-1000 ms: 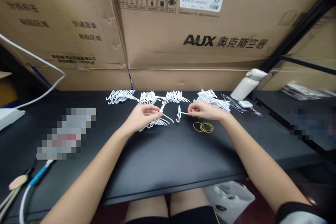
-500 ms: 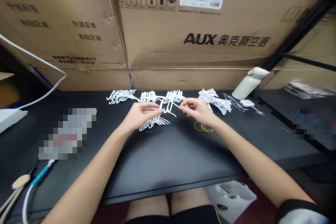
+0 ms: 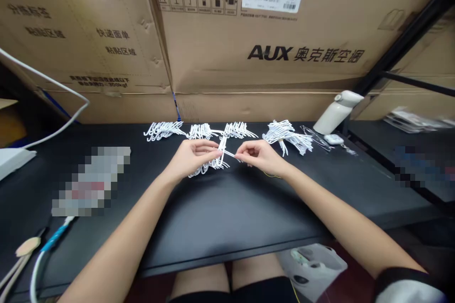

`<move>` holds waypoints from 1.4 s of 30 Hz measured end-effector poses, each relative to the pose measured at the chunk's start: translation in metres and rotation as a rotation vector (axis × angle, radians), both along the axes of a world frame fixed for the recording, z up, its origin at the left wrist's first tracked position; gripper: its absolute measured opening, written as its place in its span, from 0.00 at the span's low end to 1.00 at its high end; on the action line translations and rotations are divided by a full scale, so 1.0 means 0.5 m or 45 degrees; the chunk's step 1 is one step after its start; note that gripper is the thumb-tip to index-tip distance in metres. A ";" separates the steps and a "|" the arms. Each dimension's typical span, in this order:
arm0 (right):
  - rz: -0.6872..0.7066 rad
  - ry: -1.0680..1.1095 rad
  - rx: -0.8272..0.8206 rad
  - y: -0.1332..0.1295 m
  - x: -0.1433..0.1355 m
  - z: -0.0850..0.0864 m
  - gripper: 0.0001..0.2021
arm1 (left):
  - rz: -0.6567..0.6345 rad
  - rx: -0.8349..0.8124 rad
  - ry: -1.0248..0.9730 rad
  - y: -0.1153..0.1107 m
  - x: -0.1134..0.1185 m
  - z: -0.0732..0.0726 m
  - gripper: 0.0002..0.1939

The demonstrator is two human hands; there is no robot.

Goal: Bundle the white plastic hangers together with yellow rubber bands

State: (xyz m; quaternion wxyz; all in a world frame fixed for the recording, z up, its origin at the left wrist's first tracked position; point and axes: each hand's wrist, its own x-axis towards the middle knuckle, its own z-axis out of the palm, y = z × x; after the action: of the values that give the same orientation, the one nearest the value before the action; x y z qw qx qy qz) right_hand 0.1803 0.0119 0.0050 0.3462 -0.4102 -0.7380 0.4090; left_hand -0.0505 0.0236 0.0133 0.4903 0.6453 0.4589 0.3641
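Note:
Near the middle of the black table, my left hand [image 3: 192, 158] pinches a few white twist ties [image 3: 222, 147] between thumb and fingertips. My right hand [image 3: 261, 157] is closed on the end of a white strand that stretches across to the left fingers. Behind the hands lie a left bundle [image 3: 163, 131], a middle bundle [image 3: 201, 130] and a right bundle [image 3: 237, 129] of white ties with hooked ends. One more hooked bundle [image 3: 209, 168] is partly covered by my left hand. Beyond my right hand rests a pile of straighter ties [image 3: 289, 137].
Large cardboard boxes [image 3: 270, 80] stand along the back of the black table [image 3: 234, 218]. A white bottle [image 3: 337, 112] and small white case [image 3: 334, 139] are at the back right. On the left lie a blurred-out device [image 3: 94, 180] and a white cable [image 3: 76, 116].
My right hand has moved slightly left and down, closer to the left. The strands between my hands now cross near the left fingertips. Yellow loops are mostly hidden behind my right hand.

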 end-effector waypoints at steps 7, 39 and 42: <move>-0.012 0.110 -0.145 0.001 -0.009 -0.006 0.14 | -0.036 -0.038 -0.033 -0.001 -0.004 0.004 0.25; -0.133 0.250 0.298 -0.030 -0.045 -0.022 0.10 | 0.057 -0.105 -0.171 0.005 -0.011 0.006 0.26; -0.206 0.384 0.193 -0.025 -0.049 -0.037 0.13 | 0.227 -0.125 -0.356 0.017 -0.019 0.006 0.26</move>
State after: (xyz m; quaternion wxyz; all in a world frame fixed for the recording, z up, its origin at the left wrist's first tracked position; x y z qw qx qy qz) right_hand 0.1558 -0.0005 -0.0136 0.5147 -0.3749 -0.6711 0.3798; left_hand -0.0598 0.0320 0.0165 0.5460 0.5205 0.4589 0.4694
